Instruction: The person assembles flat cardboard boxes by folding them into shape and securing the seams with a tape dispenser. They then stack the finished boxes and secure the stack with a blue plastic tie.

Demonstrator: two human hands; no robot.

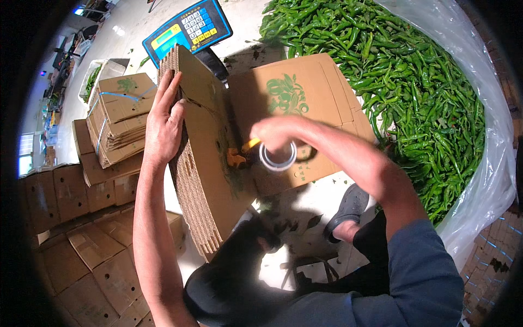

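Observation:
My left hand holds the edge of a tilted stack of flattened cardboard boxes, its fingers along the layered edges and its thumb by the near face. In my right hand, somewhat blurred, is a tape dispenser with a yellow and orange body. Its tape roll shows as a pale ring just below that hand. The orange end lies close to the stack's face. A single cardboard box piece with green vegetable prints lies beneath my right hand, beside the stack.
A blue-framed scale display stands beyond the stack. Green peppers are heaped at the right on clear plastic sheeting. Bundled flat boxes with blue straps sit left, above more brown boxes. My shoe is below.

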